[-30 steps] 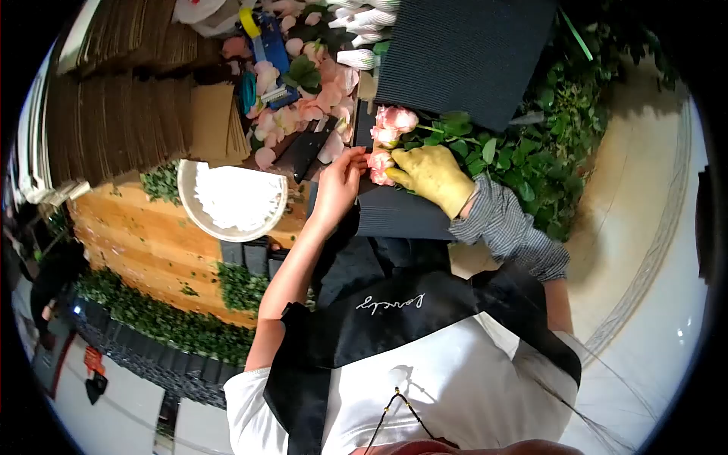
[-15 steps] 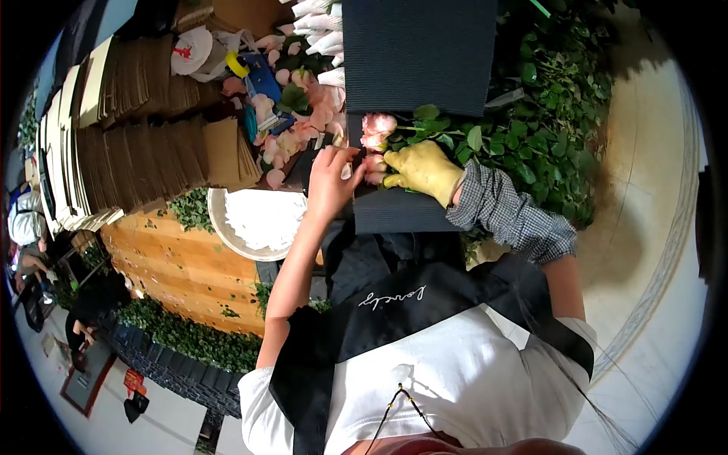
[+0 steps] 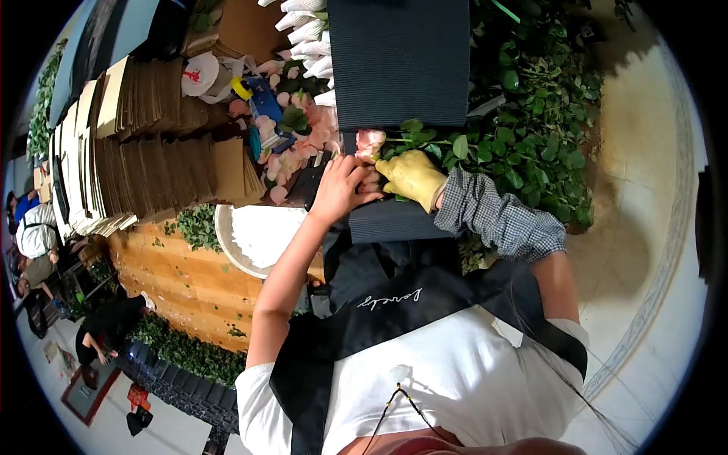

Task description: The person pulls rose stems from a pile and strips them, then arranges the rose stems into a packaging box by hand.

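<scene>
Pink roses (image 3: 369, 142) lie on their sides on a dark ribbed surface, heads to the left and leafy stems to the right. My bare left hand (image 3: 337, 188) is at the lower rose heads, its fingers and thumb closed around the petals and partly hiding them. From the stem side, my right hand (image 3: 412, 177), in a yellow glove and checked sleeve, grips just behind the same heads. Its fingertips are partly hidden by the blooms. Dark ribbed board (image 3: 402, 64) stands beyond the roses, and another ribbed piece (image 3: 398, 221) sits nearer my body.
Leafy stems (image 3: 531, 144) are heaped at the right. Loose pink petals (image 3: 284, 163) and a blue item (image 3: 263, 97) lie left of the roses. A round tub (image 3: 227, 239) with white contents and stacked cardboard (image 3: 159, 174) are farther left. White-sleeved bundles (image 3: 311, 45) stand behind. People work at far left.
My left hand has moved in onto the lower rose heads and its fingers have closed there. My right hand has stayed at the roses. The view has shifted slightly.
</scene>
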A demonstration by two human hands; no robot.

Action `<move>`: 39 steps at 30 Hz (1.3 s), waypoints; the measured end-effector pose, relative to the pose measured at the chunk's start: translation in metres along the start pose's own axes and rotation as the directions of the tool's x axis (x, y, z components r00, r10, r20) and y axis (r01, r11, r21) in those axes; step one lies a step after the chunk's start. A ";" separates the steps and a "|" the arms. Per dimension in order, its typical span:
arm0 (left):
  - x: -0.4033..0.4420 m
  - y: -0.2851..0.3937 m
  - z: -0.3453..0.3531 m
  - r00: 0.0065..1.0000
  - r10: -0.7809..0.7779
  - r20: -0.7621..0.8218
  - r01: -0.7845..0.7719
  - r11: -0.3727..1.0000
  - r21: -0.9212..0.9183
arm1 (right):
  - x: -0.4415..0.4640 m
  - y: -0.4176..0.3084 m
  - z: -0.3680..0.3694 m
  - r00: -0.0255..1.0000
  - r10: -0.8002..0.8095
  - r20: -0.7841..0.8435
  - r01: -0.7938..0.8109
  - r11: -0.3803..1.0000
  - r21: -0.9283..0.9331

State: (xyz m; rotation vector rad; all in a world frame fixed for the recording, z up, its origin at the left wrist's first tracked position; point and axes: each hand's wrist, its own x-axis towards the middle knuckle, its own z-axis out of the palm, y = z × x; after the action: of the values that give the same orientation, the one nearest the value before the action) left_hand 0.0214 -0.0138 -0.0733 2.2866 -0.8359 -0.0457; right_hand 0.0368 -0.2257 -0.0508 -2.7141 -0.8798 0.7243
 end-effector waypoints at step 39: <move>0.016 -0.026 0.069 0.777 -0.569 -0.268 0.449 0.800 -0.398 | -0.025 -0.012 -0.040 0.866 0.350 -0.358 -0.206 0.901 0.382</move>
State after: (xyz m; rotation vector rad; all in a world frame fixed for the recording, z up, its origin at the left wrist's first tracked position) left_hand 0.0307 -0.0496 -0.1391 2.0539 0.0256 0.0148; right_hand 0.0338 -0.2323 -0.0033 -2.5572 -0.2324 0.2710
